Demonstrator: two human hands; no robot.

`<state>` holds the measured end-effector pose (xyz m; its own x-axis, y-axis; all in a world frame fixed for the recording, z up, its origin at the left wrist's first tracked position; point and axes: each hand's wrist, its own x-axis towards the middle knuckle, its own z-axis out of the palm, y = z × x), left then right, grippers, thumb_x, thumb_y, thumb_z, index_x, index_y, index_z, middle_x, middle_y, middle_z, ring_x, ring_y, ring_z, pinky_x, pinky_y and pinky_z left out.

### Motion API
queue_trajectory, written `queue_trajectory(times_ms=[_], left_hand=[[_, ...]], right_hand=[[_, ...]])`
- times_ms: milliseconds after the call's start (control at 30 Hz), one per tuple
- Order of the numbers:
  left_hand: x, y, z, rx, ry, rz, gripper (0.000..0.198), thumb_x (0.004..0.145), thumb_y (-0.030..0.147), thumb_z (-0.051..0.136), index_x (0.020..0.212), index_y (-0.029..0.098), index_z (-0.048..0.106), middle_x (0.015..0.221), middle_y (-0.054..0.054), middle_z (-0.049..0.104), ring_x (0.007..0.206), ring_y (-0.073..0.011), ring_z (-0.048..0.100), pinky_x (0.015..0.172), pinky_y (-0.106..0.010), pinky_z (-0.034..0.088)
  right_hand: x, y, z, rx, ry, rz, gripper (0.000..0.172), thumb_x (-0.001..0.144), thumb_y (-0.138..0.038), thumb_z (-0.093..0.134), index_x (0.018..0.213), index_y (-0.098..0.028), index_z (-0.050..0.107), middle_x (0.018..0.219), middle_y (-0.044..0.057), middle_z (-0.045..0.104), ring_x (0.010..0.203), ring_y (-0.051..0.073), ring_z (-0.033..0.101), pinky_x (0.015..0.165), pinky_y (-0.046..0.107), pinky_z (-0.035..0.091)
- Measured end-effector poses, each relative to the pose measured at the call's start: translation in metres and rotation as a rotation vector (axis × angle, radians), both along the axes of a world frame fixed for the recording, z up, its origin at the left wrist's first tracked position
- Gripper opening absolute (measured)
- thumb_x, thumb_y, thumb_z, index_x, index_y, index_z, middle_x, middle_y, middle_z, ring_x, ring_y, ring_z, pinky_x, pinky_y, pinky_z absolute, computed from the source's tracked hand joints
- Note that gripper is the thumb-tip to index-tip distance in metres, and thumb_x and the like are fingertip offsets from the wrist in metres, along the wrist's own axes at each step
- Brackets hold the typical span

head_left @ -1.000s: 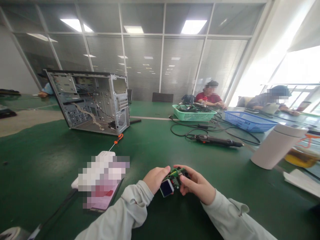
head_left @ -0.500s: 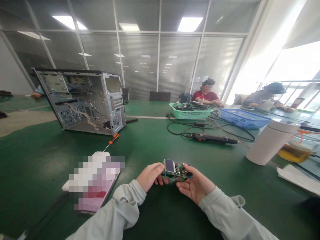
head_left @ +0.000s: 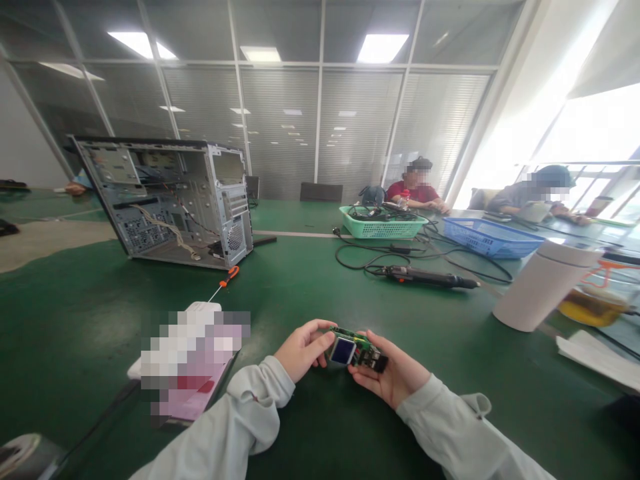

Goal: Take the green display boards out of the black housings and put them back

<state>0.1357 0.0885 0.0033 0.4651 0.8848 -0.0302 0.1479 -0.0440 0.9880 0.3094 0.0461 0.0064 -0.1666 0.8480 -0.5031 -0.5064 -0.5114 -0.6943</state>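
Between my two hands, above the green table, is a small green circuit board [head_left: 365,347] with a little dark screen [head_left: 343,351] in a pale frame. My left hand [head_left: 305,348] grips its left end, thumb by the screen and fingers behind. The right end, with dark and metal connectors, is held by my right hand [head_left: 393,373], thumb on top and fingers underneath. The board is tilted so its screen side faces me. Parts of its edges are hidden by my fingers.
An opened computer case [head_left: 175,207] stands back left, an orange-handled screwdriver [head_left: 229,275] before it. A power strip [head_left: 200,317] lies left. An electric screwdriver [head_left: 430,277], a green basket of cables [head_left: 383,229], a blue basket [head_left: 493,248] and a white bottle [head_left: 543,287] are right. Two people sit beyond.
Both hands have tilted the circuit board, turning its screen side more toward me. The screen now sits slightly lower. The view has shifted slightly, and a grey roll has entered at the lower left.
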Motion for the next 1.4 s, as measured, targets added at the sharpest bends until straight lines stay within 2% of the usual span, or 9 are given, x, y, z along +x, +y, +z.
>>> queue_trajectory(times_ms=[167,367,467,633,767,933,1100,1200,1400], left_hand=[[0.000,0.000,0.001,-0.012,0.001,0.004,0.051,0.069,0.052,0.053,0.101,0.012,0.053,0.061,0.002,0.055,0.045,-0.0073,0.049,0.044,-0.020,0.035],[0.000,0.001,-0.001,-0.056,-0.028,-0.016,0.058,0.069,0.052,0.053,0.109,0.010,0.047,0.061,0.000,0.060,0.046,-0.0084,0.051,0.045,-0.020,0.034],[0.000,0.001,-0.002,-0.058,-0.046,-0.015,0.055,0.069,0.050,0.054,0.107,0.011,0.048,0.060,0.001,0.059,0.047,-0.0089,0.052,0.046,-0.021,0.034],[0.000,0.001,-0.002,-0.069,-0.038,0.001,0.046,0.070,0.041,0.056,0.105,0.011,0.050,0.067,-0.002,0.062,0.054,-0.0110,0.055,0.048,-0.022,0.036],[-0.001,0.001,-0.002,-0.072,-0.046,-0.016,0.039,0.070,0.031,0.056,0.104,0.014,0.051,0.072,-0.002,0.064,0.058,-0.0119,0.058,0.050,-0.022,0.037],[-0.001,-0.001,-0.001,-0.061,-0.063,-0.024,0.041,0.067,0.023,0.057,0.107,0.014,0.050,0.073,-0.001,0.061,0.058,-0.0115,0.057,0.049,-0.021,0.037],[-0.002,-0.002,-0.003,-0.027,-0.079,-0.024,0.043,0.065,0.021,0.060,0.107,0.015,0.051,0.069,0.002,0.054,0.058,-0.0109,0.055,0.050,-0.022,0.038],[-0.001,-0.001,-0.004,-0.015,-0.091,-0.018,0.043,0.065,0.023,0.061,0.107,0.015,0.052,0.068,0.002,0.054,0.058,-0.0109,0.055,0.051,-0.022,0.038],[0.000,-0.002,-0.002,-0.015,-0.093,-0.013,0.043,0.065,0.024,0.061,0.106,0.014,0.053,0.067,0.002,0.055,0.058,-0.0116,0.055,0.052,-0.023,0.039]], right_hand=[[0.002,-0.002,-0.013,0.153,-0.084,0.008,0.043,0.076,-0.045,0.064,0.106,-0.018,0.048,0.078,0.006,0.060,0.068,0.019,0.063,0.061,0.027,0.054],[-0.003,-0.008,-0.006,0.353,-0.103,-0.090,0.049,0.063,-0.041,0.074,0.095,-0.023,0.043,0.084,0.001,0.057,0.068,0.016,0.062,0.059,0.024,0.052],[-0.004,-0.008,-0.003,0.439,-0.150,-0.113,0.058,0.058,-0.041,0.076,0.101,-0.025,0.042,0.089,-0.001,0.053,0.070,0.016,0.060,0.059,0.024,0.052],[-0.004,-0.007,-0.007,0.520,-0.265,-0.089,0.065,0.060,-0.047,0.073,0.111,-0.026,0.039,0.096,0.001,0.048,0.072,0.017,0.059,0.060,0.026,0.053],[-0.004,-0.006,-0.010,0.534,-0.306,-0.099,0.065,0.061,-0.049,0.072,0.112,-0.026,0.038,0.105,0.004,0.045,0.073,0.016,0.058,0.060,0.026,0.053],[-0.005,-0.006,-0.010,0.567,-0.423,-0.098,0.066,0.064,-0.059,0.067,0.112,-0.023,0.039,0.109,0.006,0.045,0.075,0.017,0.058,0.060,0.026,0.052],[-0.004,-0.005,-0.012,0.519,-0.433,-0.104,0.063,0.063,-0.059,0.068,0.107,-0.020,0.047,0.098,0.005,0.053,0.070,0.016,0.059,0.059,0.025,0.052],[-0.002,-0.003,-0.013,0.465,-0.409,-0.065,0.057,0.063,-0.055,0.070,0.103,-0.018,0.051,0.088,0.005,0.058,0.072,0.017,0.061,0.060,0.024,0.052],[0.006,0.001,-0.012,0.434,-0.439,0.028,0.052,0.065,-0.049,0.071,0.100,-0.014,0.056,0.084,0.007,0.062,0.072,0.018,0.062,0.055,0.019,0.051]])
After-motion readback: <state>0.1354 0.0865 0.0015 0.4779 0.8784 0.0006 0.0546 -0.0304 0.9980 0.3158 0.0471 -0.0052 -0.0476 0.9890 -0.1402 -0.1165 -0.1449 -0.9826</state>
